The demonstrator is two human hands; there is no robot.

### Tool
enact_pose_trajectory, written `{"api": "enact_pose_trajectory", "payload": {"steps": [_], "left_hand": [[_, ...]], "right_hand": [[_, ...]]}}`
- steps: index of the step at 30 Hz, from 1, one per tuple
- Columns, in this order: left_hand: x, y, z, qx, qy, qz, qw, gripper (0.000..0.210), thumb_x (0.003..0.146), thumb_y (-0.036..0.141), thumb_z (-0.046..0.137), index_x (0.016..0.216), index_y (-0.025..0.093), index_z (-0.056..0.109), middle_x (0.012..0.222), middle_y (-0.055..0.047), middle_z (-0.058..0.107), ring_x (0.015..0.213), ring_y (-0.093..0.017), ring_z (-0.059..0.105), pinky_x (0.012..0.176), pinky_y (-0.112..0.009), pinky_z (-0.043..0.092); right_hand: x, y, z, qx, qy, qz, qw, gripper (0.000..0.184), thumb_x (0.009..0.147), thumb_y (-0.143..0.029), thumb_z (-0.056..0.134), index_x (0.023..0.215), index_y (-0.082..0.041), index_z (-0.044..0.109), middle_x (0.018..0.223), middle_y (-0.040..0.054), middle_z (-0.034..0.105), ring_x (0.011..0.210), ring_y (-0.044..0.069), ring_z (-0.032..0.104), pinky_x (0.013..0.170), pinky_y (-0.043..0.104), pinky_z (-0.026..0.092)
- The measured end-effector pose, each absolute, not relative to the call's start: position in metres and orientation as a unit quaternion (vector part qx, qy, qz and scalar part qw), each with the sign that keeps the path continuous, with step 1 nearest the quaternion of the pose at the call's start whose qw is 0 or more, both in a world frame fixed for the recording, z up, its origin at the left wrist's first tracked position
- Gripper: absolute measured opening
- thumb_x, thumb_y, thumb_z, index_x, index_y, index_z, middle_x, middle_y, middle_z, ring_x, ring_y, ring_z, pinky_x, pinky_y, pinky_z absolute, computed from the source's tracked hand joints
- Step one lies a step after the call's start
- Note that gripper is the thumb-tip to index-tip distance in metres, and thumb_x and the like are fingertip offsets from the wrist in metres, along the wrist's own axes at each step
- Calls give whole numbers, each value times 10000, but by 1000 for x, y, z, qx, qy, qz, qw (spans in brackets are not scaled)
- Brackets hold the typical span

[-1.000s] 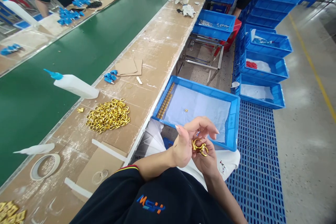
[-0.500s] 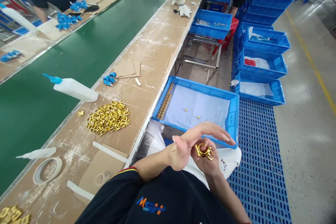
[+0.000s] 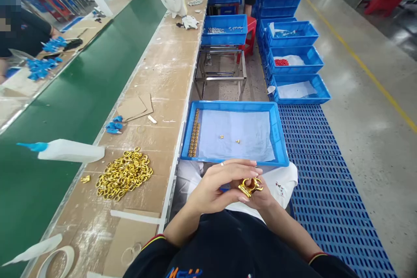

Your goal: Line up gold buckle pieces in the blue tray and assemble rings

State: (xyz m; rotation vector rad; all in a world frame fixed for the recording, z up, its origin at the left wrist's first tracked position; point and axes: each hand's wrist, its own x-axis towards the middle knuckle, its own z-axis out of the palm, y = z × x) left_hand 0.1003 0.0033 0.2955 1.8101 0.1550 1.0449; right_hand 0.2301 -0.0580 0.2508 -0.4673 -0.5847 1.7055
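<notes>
Head cam: R hand (image 3: 262, 198) holds gold pcs (image 3: 245, 189).

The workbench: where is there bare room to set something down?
The widest free patch on the workbench lies between the cardboard pieces and the white cloth. A smaller one lies between the gold ring pile and the edge beside the blue tray. Crowded: around the white bottle and pile.

You wear one dark shirt (image 3: 234, 243): logo (image 3: 184, 273), orange and blue, first letter "M"; remaining letters are cut off below, unreadable.
</notes>
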Motion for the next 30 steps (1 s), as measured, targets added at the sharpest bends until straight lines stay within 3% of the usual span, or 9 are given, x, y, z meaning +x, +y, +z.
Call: {"api": "enact_pose_trajectory", "payload": {"steps": [12,18,22,30], "left_hand": [[97,-3,300,741,86,462,479,263,980,320,699,1215,203,700,1175,-113,796,1128,-224,748,1006,-342,594],[95,-7,299,742,110,478,457,236,978,297,698,1192,199,703,1058,-103,812,1014,-234,771,919,-360,602],[97,-8,298,743,95,482,455,256,957,266,727,1204,201,703,1094,-104,809,1029,-230,768,918,-347,604],[99,-9,296,749,77,502,427,210,977,217,697,1185,189,700,1094,-121,811,1032,-226,771,914,-351,601]], "right_hand": [[225,-61,246,-133,-220,756,602,328,738,-502,925,843,-235,766,647,-34,615,519,85,544,484,169,464],[222,-66,243,-129,-209,764,596,351,719,-457,948,891,-219,756,667,-48,593,485,61,481,465,164,434],[220,-68,244,-131,-213,759,602,270,771,-431,918,847,-225,761,665,-42,611,511,71,505,492,181,436],[221,-67,251,-166,-225,755,593,345,743,-490,918,770,-215,712,658,-35,612,532,96,508,506,219,417]]}}
